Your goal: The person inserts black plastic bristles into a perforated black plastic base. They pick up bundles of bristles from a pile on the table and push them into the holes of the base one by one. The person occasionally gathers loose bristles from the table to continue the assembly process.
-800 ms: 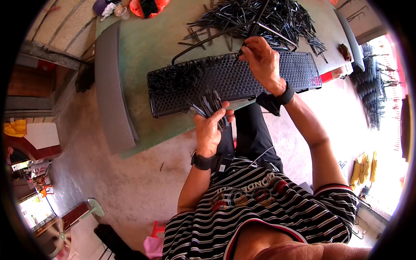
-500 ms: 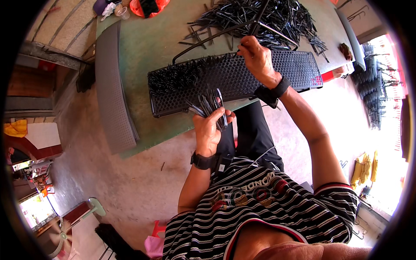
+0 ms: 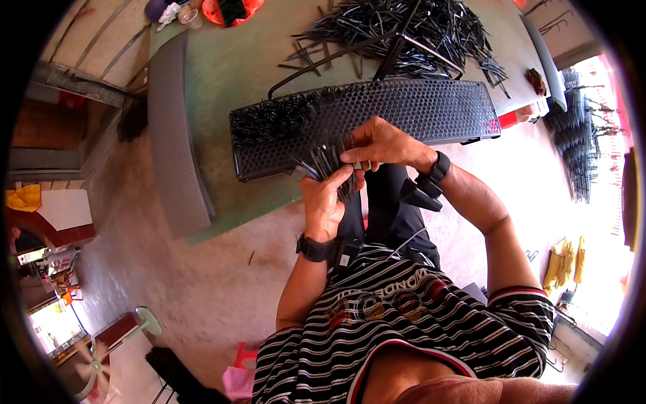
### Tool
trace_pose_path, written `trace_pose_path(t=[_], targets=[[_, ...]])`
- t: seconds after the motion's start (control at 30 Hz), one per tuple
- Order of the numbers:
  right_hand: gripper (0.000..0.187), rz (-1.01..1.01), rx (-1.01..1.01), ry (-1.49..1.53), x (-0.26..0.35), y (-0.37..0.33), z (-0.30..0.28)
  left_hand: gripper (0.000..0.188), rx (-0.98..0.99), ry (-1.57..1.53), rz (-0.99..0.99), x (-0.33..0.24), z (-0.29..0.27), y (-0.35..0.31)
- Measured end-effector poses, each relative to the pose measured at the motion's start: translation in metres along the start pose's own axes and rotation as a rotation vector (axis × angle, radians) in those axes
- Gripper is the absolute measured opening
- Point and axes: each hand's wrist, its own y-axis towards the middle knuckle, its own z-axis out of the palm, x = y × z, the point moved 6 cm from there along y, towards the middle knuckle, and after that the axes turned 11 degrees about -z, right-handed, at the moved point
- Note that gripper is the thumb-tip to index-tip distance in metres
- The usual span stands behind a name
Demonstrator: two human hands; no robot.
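My left hand [image 3: 324, 203] is closed round a bundle of thin, shiny black strips [image 3: 325, 160], whose ends fan out above the fingers. Thumb and fingertips of my right hand [image 3: 387, 145] pinch at the right side of this bundle; how many strips they grip is hidden. Just beyond both hands lies a long black perforated panel [image 3: 424, 111] with rows of round holes. Its left end carries a dense patch of black strip tufts [image 3: 272, 120], while the holes to the right are bare.
A heap of loose black strips [image 3: 444, 34] covers the far part of the green table [image 3: 222, 81]. A bent black metal frame [image 3: 336, 50] stands behind the panel. Grey perforated sheets [image 3: 176, 141] lie along the table's left edge. A red bag [image 3: 214, 15] sits at the far left.
My right hand has come down from over the panel to the bundle, where it now pinches. The left hand and the panel have stayed almost in place.
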Motion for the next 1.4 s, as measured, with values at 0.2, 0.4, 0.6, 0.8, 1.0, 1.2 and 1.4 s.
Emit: trace_pose_path(t=[0.2, 0.4, 0.6, 0.8, 1.0, 1.2, 1.4], targets=[[0.016, -0.028, -0.104, 0.092, -0.011, -0.004, -0.004, 0.018, -0.010, -0.034, -0.010, 0.002, 0.004, -0.002], [0.019, -0.011, -0.150, 0.168, -0.013, -0.007, -0.005, 0.016, 0.006, 0.031, 0.048, 0.001, 0.002, 0.000], [0.021, -0.030, -0.158, 0.125, -0.016, -0.007, -0.008, 0.016, -0.028, -0.002, 0.063, 0.000, 0.001, 0.000], [0.020, -0.013, -0.155, 0.206, -0.015, -0.008, -0.003, 0.017, 0.003, 0.075, 0.197, -0.004, 0.004, 0.000], [0.017, -0.013, -0.125, 0.090, -0.014, -0.013, -0.011, 0.019, -0.013, 0.045, 0.113, 0.002, -0.004, 0.000], [0.012, -0.184, -0.399, -0.005, 0.008, -0.013, -0.050, 0.020, -0.037, 0.011, 0.032, 0.003, -0.012, 0.002], [0.014, -0.590, -0.646, -0.478, 0.031, -0.004, -0.081, 0.017, -0.015, -0.033, -0.016, 0.001, -0.012, -0.001]])
